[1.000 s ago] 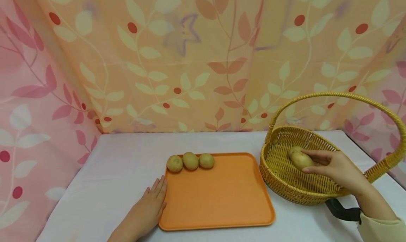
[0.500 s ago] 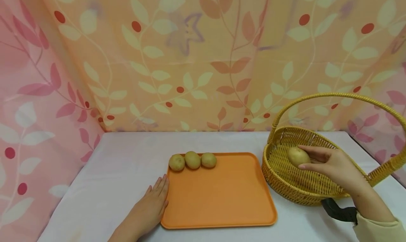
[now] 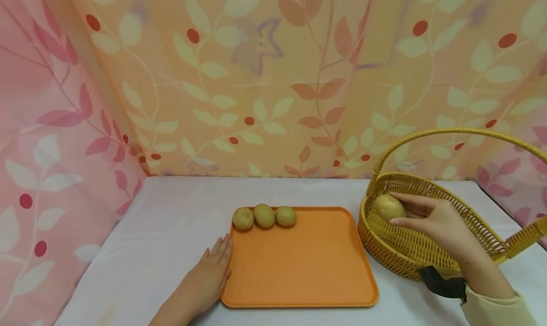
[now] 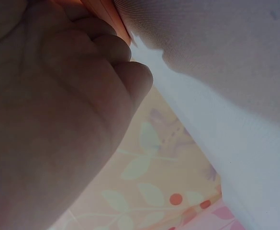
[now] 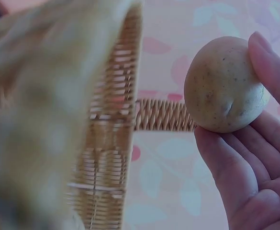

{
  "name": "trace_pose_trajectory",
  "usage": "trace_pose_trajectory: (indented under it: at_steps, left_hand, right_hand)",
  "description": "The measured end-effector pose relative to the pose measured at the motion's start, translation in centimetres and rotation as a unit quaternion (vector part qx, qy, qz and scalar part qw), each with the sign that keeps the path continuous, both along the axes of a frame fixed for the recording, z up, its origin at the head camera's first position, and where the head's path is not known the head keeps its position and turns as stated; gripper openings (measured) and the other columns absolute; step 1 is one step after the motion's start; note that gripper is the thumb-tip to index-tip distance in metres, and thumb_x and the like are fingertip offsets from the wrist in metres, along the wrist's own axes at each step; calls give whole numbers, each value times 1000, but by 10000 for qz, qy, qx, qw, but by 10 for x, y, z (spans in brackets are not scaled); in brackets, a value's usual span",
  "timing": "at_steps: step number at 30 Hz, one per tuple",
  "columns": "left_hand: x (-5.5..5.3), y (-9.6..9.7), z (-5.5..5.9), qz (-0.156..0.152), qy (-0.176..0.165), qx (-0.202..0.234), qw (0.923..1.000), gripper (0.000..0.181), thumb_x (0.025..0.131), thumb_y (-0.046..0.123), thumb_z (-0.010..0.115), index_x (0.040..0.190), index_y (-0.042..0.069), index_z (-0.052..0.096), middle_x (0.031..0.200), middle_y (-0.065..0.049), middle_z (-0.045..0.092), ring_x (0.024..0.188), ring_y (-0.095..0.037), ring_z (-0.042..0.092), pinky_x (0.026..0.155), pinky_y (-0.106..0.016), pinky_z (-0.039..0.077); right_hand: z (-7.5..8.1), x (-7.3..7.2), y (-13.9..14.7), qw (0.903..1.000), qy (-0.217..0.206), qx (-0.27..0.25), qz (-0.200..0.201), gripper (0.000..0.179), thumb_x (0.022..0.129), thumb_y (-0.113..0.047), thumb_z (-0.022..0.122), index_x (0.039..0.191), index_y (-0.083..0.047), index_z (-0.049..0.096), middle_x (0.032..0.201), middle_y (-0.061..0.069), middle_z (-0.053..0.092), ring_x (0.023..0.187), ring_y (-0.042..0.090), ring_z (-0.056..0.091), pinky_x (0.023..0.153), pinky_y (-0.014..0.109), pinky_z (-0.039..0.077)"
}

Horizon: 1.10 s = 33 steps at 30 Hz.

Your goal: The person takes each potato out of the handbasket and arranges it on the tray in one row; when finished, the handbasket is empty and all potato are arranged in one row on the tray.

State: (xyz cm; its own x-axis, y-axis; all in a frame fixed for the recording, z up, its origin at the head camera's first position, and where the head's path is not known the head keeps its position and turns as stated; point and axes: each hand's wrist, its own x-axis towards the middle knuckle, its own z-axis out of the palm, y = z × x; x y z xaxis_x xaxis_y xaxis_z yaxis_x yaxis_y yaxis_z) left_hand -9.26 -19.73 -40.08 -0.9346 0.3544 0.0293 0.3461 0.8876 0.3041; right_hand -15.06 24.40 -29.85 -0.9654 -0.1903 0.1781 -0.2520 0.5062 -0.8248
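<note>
My right hand [image 3: 436,221] pinches a potato [image 3: 389,208] between thumb and fingers, over the left part of the wicker basket [image 3: 384,255]. In the right wrist view the potato [image 5: 226,86] shows brown specks and a small dent, with the basket's woven side [image 5: 106,167] to its left. My left hand [image 3: 209,274] lies with straight fingers along the left edge of the orange tray [image 3: 299,264]. Three potatoes [image 3: 265,216] sit in a row at the tray's far left corner. The left wrist view shows the underside of the left hand [image 4: 72,96] beside the tray's edge [image 4: 108,17].
A tall handle [image 3: 461,130] arches over the basket, which stands right of the tray on a white cloth [image 3: 179,212]. Behind the table hangs a leaf-patterned curtain [image 3: 273,93]. A black strap [image 3: 444,283] is on the right wrist.
The right hand has lifted the potato from the basket's bottom and moved left with it toward the basket's left rim. The left hand keeps its place at the tray; the head view has shifted slightly.
</note>
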Motion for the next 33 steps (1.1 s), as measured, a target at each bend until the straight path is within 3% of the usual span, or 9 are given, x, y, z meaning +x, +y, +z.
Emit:
trace_pose_trajectory:
  at_steps: [6, 13, 18, 26, 33]
  left_hand:
    - [1, -2, 2, 18, 66, -77, 9999, 55, 96, 15, 53, 141, -10, 33, 150, -23, 25, 138, -35, 24, 107, -55, 25]
    - [1, -4, 3, 37, -12, -37, 10000, 56, 96, 15, 53, 142, -10, 32, 151, -22, 24, 139, -35, 23, 108, -55, 24]
    - [1, -3, 2, 44, -54, -40, 10000, 57, 96, 16, 52, 142, -9, 31, 151, -22, 23, 139, -34, 22, 109, -55, 23]
    - [1, -2, 0, 26, -86, -78, 9999, 57, 96, 17, 52, 143, -9, 31, 152, -22, 23, 139, -34, 22, 109, -54, 23]
    - [0, -1, 0, 5, -26, -93, 10000, 57, 96, 17, 52, 142, -9, 31, 151, -22, 24, 139, -34, 23, 109, -54, 24]
  right_hand:
    - [3, -3, -17, 9999, 8, -130, 3, 58, 79, -13, 77, 128, 8, 54, 108, -8, 67, 95, 3, 64, 74, 21, 54]
    - [4, -6, -36, 9995, -65, -260, 191, 58, 80, -13, 76, 129, 5, 54, 118, 16, 63, 96, 5, 64, 74, 22, 54]
    - [2, -9, -50, 9989, -74, -375, 289, 58, 79, -13, 77, 129, 5, 54, 121, 24, 59, 97, 4, 63, 75, 22, 54]
    - [0, -15, -70, 9952, -314, -660, 646, 60, 78, -14, 78, 130, 4, 53, 124, 24, 57, 102, 7, 62, 78, 26, 54]
    - [1, -20, -88, 9948, -195, -567, 818, 57, 78, -16, 78, 129, -1, 57, 124, 18, 59, 104, 9, 62, 80, 24, 53]
